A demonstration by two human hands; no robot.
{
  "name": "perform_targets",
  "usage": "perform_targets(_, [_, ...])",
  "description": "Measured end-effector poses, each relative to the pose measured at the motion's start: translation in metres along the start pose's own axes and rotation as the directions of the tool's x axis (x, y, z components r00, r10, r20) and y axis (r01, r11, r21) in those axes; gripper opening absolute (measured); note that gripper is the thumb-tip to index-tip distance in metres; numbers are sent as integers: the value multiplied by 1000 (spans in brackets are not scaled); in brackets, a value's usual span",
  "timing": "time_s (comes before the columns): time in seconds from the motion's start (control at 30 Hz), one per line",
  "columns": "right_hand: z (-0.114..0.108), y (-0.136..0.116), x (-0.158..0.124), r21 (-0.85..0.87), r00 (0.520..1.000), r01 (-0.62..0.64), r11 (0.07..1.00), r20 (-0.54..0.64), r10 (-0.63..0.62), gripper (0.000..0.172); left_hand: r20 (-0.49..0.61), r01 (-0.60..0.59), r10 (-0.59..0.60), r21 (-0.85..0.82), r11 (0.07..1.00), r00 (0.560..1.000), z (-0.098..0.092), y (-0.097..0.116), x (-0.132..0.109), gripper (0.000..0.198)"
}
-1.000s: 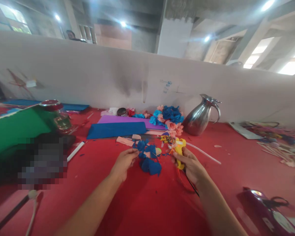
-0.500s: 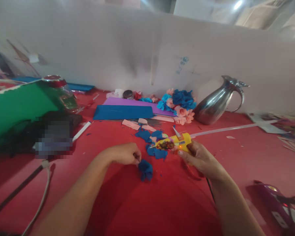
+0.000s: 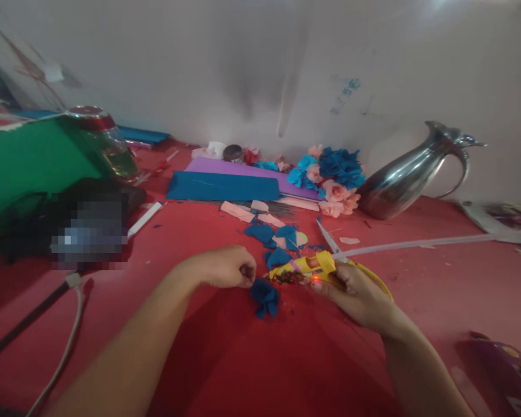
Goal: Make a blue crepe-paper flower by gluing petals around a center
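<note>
A dark blue paper flower (image 3: 264, 297) is pinched at its base by my left hand (image 3: 226, 267), whose fingers are closed just above the red tabletop. My right hand (image 3: 360, 292) wraps round the handle of a yellow hot glue gun (image 3: 304, 265), with a clear glue stick (image 3: 410, 246) sticking out of its back. The gun's nozzle points left and hangs close above the flower; I cannot tell whether they touch. Dark residue coats its front, and a small red light glows near my thumb. Cut blue paper petals (image 3: 260, 232) lie just beyond the gun.
Scissors (image 3: 327, 236) lie beyond my right hand. Behind are blue paper (image 3: 226, 186), finished paper flowers (image 3: 336, 174) and a tilted steel jug (image 3: 410, 176). A jar (image 3: 113, 145) and cable (image 3: 69, 341) are at left, a purple device (image 3: 503, 370) at right.
The glue gun has come down and its nozzle is nearer the blue flower. The scissors behind it show more. My left hand keeps its pinch, and the view has tilted downward.
</note>
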State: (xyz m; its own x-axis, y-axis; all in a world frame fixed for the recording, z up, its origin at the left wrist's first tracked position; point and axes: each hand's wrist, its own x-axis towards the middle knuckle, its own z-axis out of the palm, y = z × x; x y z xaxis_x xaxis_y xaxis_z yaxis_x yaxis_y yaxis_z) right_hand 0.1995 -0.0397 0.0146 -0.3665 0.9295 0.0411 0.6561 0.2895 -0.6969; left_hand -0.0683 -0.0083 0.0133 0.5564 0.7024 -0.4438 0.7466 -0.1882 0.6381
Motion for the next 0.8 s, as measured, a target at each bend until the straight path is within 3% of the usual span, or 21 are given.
perform_targets(0.4, [8, -4, -1, -72, 990, -9, 997, 139, 19, 34, 16, 62, -61, -41, 997, 998, -1, 4, 0, 13])
perform_targets(0.8, [8, 1, 0, -153, 997, 5, 988, 73, 6, 32, 9, 84, -84, -37, 996, 996, -1, 2, 1, 13])
